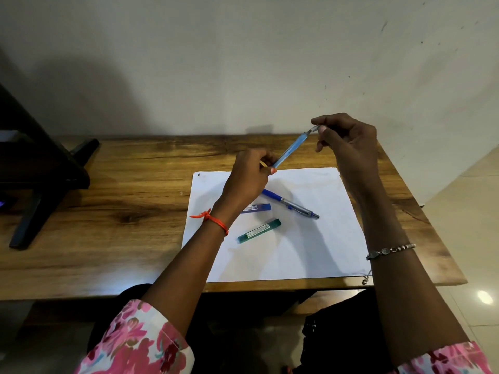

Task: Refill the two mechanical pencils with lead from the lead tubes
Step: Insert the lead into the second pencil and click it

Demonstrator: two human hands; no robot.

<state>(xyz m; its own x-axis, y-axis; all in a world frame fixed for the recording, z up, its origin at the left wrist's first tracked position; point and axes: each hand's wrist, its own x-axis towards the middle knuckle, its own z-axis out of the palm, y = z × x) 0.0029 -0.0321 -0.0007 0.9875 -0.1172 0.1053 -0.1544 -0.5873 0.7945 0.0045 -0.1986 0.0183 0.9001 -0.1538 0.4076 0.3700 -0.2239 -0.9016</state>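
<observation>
- Head view looks down on a wooden counter [108,201] against a pale wall, where we see a white sheet of paper [310,252] lying flat at the near edge.
- We find the left hand [249,179] raised above the paper's far edge, its fingers [266,160] clenched round the lower end of a light blue mechanical pencil [290,150].
- That pencil slants up and to the right, clear of the counter, bridging the gap between both hands.
- We see the right hand [351,147] higher and to the right, its fingers [322,121] pinching the small silvery cap [314,128] at the pencil's upper end; we cannot tell whether the cap is seated or pulled free.
- On the paper, just below the left hand, lies a dark blue mechanical pencil [290,203], flat and angled, its metal end pointing toward the lower right.
- Just beside its blue end rests a blue lead tube [256,208], partly hidden behind the left wrist.
- Near that, closer to us, a green lead tube [259,231] lies tilted on the paper, apart from the blue one.
- We notice an orange thread [213,218] tied round the left wrist and a silvery bracelet [390,251] on the right wrist.
- Both arms wear pink floral sleeves [140,344] at the bottom of the picture.
- At the far left a dark stand [40,168] rests on the counter, well apart from the paper.
</observation>
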